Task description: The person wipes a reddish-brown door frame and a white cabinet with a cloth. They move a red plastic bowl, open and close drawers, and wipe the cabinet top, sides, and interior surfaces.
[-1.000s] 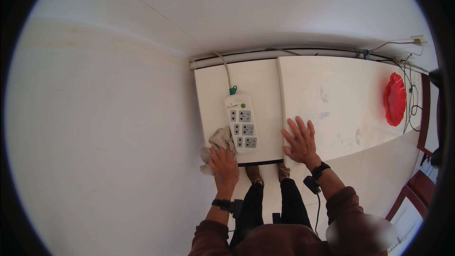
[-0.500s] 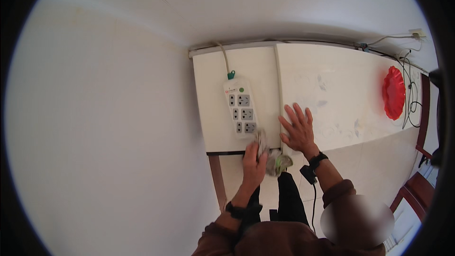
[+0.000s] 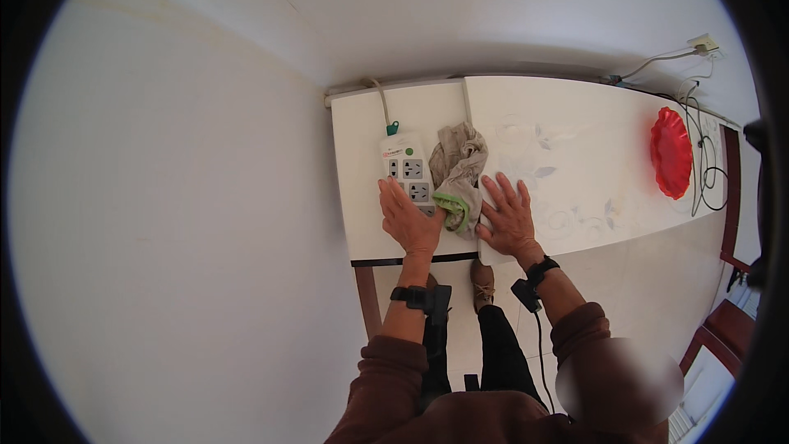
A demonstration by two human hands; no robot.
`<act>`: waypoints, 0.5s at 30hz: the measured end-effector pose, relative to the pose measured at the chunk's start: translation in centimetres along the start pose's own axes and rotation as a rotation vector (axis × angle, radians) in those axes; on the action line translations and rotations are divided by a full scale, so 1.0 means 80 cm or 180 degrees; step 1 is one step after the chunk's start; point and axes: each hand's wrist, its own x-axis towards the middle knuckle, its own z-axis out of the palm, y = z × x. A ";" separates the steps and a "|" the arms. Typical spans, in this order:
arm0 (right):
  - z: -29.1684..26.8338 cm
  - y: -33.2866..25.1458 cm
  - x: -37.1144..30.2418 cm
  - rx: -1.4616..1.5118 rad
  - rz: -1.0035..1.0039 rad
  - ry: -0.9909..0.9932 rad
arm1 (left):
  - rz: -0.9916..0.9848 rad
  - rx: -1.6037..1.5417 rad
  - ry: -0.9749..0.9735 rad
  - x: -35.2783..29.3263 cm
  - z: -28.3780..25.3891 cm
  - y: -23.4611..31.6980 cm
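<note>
**Left hand (image 3: 411,226) over the power strip (image 3: 413,181), right hand (image 3: 509,218) braced**

Nearest the body, black straps (image 3: 408,296) circle the wrists, and a brown shoe (image 3: 483,284) shows on the pale floor (image 3: 592,312) below the front edge of the bench (image 3: 359,148).

The left hand covers the power strip's near end, fingertips at its left side and thumb out to the right. I cannot tell whether this grip has hold of the strip or only lies over it. It would handle best with thumb and fingers along the long sides, clear of the socket holes, pressing lightly so it doesn't skid.

The right hand's grip is wide open, fingers fanned, back upward, on the left edge of the raised panel (image 3: 575,148). It has hold of nothing and should make a steady brace.

The crumpled grey-brown cloth (image 3: 458,164) lies between strip and panel, its green edging close by the left thumb; its folds are best kept from catching under the strip.

Beyond, the grey cord (image 3: 382,103) runs toward the wall (image 3: 394,16); leaving it slack would avoid a tug. Farther right, a red scalloped dish (image 3: 671,154) sits near loose dark cables, short of a wall outlet (image 3: 704,43).
</note>
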 end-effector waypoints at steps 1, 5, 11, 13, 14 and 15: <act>0.000 0.000 0.000 -0.0019 -0.0023 -0.0019 | 0.0011 0.0034 0.0058 -0.002 0.005 -0.001; 0.001 0.002 -0.001 -0.0008 -0.0046 0.0077 | -0.0036 -0.0068 -0.0076 0.004 -0.006 -0.032; 0.001 0.001 0.000 -0.0060 -0.0066 0.0071 | 0.0293 -0.0861 -0.0204 0.017 -0.039 -0.111; 0.002 0.000 -0.001 -0.0112 -0.0031 0.0064 | 0.0375 -0.1114 0.0112 0.023 -0.042 -0.132; 0.003 -0.001 -0.002 -0.0074 -0.0046 0.0036 | 0.0502 -0.1052 0.0341 0.026 -0.043 -0.143; 0.003 -0.001 -0.003 -0.0068 -0.0039 0.0004 | 0.0623 -0.1039 0.0616 0.029 -0.042 -0.153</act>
